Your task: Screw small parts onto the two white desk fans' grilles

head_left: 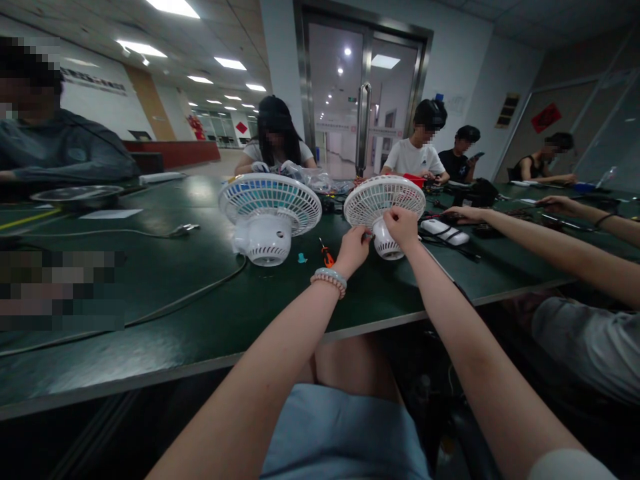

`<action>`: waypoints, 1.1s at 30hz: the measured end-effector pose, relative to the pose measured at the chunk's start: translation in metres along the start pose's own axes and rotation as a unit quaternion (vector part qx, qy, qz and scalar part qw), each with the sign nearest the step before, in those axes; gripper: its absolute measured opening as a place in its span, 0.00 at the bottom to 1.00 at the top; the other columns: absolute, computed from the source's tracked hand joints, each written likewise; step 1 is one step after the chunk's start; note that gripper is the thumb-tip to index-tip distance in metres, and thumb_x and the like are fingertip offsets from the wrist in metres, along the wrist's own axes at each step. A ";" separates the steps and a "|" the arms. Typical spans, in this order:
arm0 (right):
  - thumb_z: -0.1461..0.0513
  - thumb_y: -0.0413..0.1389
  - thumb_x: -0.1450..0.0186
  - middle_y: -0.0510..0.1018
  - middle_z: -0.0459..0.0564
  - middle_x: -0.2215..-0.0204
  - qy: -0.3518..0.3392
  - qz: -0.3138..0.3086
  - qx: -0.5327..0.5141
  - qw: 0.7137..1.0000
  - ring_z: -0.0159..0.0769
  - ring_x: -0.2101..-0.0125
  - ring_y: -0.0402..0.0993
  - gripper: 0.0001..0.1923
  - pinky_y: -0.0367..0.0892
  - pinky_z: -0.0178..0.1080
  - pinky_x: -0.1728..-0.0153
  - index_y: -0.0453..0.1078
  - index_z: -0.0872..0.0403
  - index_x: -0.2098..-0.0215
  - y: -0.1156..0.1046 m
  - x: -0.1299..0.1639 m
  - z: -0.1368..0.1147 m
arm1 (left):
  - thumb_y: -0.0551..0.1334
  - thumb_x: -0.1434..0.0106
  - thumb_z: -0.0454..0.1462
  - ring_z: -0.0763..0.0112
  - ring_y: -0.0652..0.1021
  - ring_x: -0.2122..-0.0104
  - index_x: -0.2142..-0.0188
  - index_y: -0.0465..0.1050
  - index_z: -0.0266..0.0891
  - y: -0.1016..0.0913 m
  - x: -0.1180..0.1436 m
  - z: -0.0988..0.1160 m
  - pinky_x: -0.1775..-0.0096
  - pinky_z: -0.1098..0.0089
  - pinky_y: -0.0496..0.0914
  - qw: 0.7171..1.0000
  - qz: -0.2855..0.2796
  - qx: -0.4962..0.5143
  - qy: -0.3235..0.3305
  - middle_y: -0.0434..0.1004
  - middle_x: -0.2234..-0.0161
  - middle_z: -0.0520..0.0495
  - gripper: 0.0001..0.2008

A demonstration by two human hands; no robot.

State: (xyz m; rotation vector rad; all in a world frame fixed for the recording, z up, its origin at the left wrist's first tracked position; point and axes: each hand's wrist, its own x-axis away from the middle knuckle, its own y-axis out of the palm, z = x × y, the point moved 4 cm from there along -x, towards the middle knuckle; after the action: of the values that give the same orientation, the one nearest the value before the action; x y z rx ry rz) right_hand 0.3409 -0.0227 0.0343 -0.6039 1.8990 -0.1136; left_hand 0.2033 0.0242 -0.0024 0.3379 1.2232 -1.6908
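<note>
A white electric fan (357,208) lies face down on the green table, its round grille under the motor housing's back end, which points toward me. At the left side of that housing, my left hand (354,247) is closed in a pinch; what its fingertips hold is too small to make out. My right hand (403,228) has its fingers curled closed on the top of the same fan's housing. To the left stands a second white fan (270,237) in a like pose, untouched. Between the two fans are an orange-and-black screwdriver (327,255) and a small teal piece (302,258).
A grey cable (200,291) runs from the left fan across the green table (280,300). A white power strip (444,232) and dark cords lie to the right. A neighbour's arm (530,243) reaches in there. Several people sit around the table, with plastic bags (320,179) at the far side.
</note>
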 end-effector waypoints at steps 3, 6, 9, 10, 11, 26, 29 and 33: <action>0.60 0.47 0.43 0.57 0.41 0.86 -0.002 0.000 -0.001 1.000 0.29 0.80 0.55 0.15 0.48 0.34 0.74 0.52 0.53 0.85 0.000 0.000 0.000 | 0.56 0.44 0.28 0.68 0.72 0.61 0.65 0.71 0.35 0.000 0.000 -0.001 0.55 0.66 0.66 1.000 0.004 0.012 -0.001 0.73 0.64 0.44 0.08; 0.60 0.47 0.43 0.58 0.41 0.86 -0.002 -0.002 0.003 1.000 0.28 0.80 0.55 0.15 0.48 0.34 0.74 0.52 0.53 0.85 0.000 0.000 0.000 | 0.56 0.44 0.28 0.68 0.72 0.61 0.65 0.70 0.35 0.001 0.000 -0.002 0.56 0.66 0.66 1.000 -0.003 0.007 -0.008 0.73 0.64 0.44 0.08; 0.60 0.47 0.43 0.58 0.41 0.86 -0.001 -0.004 0.013 1.000 0.28 0.80 0.55 0.14 0.48 0.34 0.74 0.52 0.53 0.85 0.001 0.000 -0.001 | 0.55 0.43 0.28 0.69 0.72 0.61 0.64 0.70 0.35 0.001 -0.001 0.000 0.56 0.66 0.66 1.000 -0.012 -0.009 -0.007 0.73 0.63 0.44 0.08; 0.60 0.47 0.43 0.59 0.42 0.86 0.000 -0.006 0.017 1.000 0.29 0.80 0.55 0.14 0.48 0.34 0.74 0.52 0.53 0.85 0.001 0.000 -0.001 | 0.55 0.43 0.28 0.69 0.72 0.61 0.64 0.70 0.35 0.000 -0.001 0.001 0.56 0.67 0.66 1.000 -0.012 -0.014 -0.001 0.73 0.63 0.44 0.08; 0.60 0.47 0.43 0.59 0.42 0.85 0.002 -0.008 0.020 1.000 0.29 0.79 0.55 0.14 0.48 0.34 0.74 0.53 0.53 0.85 0.001 0.000 0.000 | 0.55 0.43 0.28 0.69 0.72 0.61 0.64 0.69 0.34 0.000 -0.001 0.002 0.56 0.67 0.66 1.000 -0.012 -0.018 0.007 0.73 0.63 0.44 0.08; 0.60 0.45 0.41 0.66 0.44 0.82 0.008 -0.046 0.084 0.995 0.30 0.78 0.59 0.14 0.50 0.34 0.73 0.62 0.55 0.82 0.003 0.000 -0.002 | 0.52 0.42 0.27 0.68 0.72 0.61 0.64 0.68 0.34 0.000 -0.002 0.008 0.55 0.67 0.66 0.997 -0.032 -0.042 0.053 0.72 0.62 0.42 0.08; 0.60 0.46 0.41 0.70 0.46 0.79 -0.017 -0.095 0.134 0.986 0.32 0.75 0.63 0.12 0.50 0.34 0.72 0.65 0.54 0.79 0.005 0.002 -0.009 | 0.52 0.42 0.28 0.69 0.72 0.61 0.64 0.68 0.34 0.000 -0.001 0.005 0.56 0.68 0.66 0.998 -0.032 -0.040 0.045 0.72 0.62 0.43 0.09; 0.59 0.49 0.42 0.73 0.48 0.73 -0.070 -0.179 0.188 0.963 0.36 0.69 0.65 0.09 0.53 0.35 0.70 0.70 0.53 0.72 0.006 0.008 -0.023 | 0.52 0.42 0.28 0.68 0.73 0.62 0.64 0.68 0.34 0.001 -0.001 0.002 0.57 0.67 0.67 0.998 -0.030 -0.037 0.032 0.73 0.63 0.42 0.08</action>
State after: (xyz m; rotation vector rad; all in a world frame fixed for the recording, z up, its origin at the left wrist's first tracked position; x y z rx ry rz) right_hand 0.3164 -0.0257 0.0352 -0.6669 1.5595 -0.6355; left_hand 0.2054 0.0227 -0.0013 0.3137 1.3518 -1.6919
